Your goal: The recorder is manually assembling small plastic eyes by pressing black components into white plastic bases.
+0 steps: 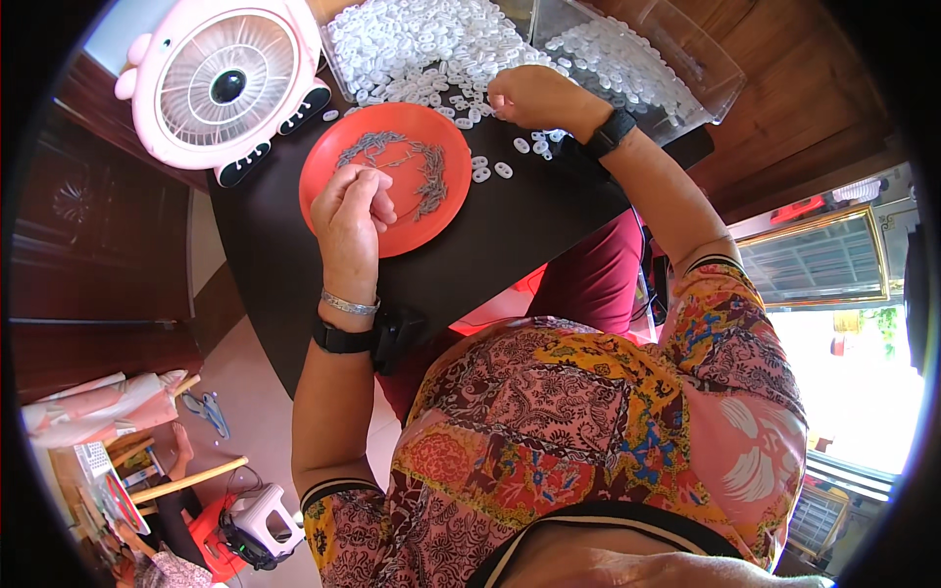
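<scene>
My left hand (pixel 351 208) hangs over the near left side of a round red plate (pixel 320 162), its thumb and fingers pressed together. What lies between those fingertips is hidden. Thin grey metal pieces (pixel 431 181), like small pins or screws, are strewn in a curve across the plate. Farther right, my right hand (pixel 544 101) is at the near edge of a heap of small white oval plastic pieces (pixel 421 39) with holes in them. Its fingers are curled inward, and I cannot make out what they hold. Several loose white ovals (pixel 480 170) lie between the plate and this hand.
A pink animal-shaped fan (pixel 230 86) stands at the far left of the dark table (pixel 270 255). At the far right, a clear plastic bin (pixel 722 83) holds more white ovals. Another person's arm (pixel 132 539) shows at the lower left, near a red stool (pixel 211 544).
</scene>
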{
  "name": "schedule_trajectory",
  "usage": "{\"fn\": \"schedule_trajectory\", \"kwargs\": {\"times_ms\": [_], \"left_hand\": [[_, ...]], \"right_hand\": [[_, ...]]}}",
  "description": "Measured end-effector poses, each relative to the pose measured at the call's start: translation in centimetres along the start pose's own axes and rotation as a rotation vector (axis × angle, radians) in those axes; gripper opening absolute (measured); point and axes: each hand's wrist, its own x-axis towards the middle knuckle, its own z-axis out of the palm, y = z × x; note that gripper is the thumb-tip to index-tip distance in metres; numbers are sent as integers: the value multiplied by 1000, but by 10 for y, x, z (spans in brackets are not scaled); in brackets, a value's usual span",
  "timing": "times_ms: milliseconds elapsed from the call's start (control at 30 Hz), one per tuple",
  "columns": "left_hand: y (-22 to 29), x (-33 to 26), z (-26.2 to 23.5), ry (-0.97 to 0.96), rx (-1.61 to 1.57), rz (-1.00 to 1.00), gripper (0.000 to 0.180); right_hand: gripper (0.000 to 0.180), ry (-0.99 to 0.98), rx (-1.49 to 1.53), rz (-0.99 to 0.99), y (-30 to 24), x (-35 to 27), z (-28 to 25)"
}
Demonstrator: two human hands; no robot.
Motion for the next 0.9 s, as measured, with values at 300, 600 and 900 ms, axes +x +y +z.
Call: {"fn": "schedule_trajectory", "kwargs": {"times_ms": [300,600,900], "left_hand": [[1,0,2,16,-31,-10,21],[3,-2,2,-12,-74,-57,33],[2,6,-14,-190,-492,-197,27]], "right_hand": [[14,167,-157,-67,-11,1,3],[9,369,566,-481,-111,21,-37],[14,346,665,-571,-123,31,-23]]}}
